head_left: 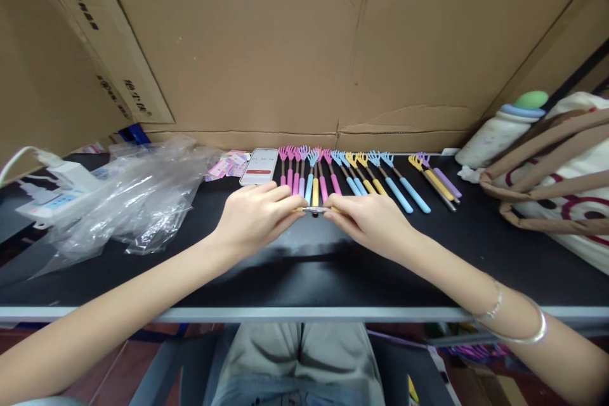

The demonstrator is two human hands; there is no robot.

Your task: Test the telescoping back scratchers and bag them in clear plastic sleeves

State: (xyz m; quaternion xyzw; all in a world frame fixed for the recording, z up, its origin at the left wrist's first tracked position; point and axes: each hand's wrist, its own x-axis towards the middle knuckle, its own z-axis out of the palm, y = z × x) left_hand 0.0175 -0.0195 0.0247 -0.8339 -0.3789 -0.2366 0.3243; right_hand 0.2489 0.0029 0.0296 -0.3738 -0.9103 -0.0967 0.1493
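The left hand (252, 216) and right hand (373, 222) pinch one slim, silvery, yellow-ended metal rod (314, 209) right of one flat, white-screened phone (259, 163); two claw-headed scratchers (441, 186), yellow and purple, lie farther right of it.

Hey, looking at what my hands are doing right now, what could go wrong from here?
The thin silvery piece is pinched at its ends between the left hand and right hand, so it might slip. The row of claw-headed tools lies just beyond, so knuckles could knock some askew. The phone sits close to the left hand and might get nudged.
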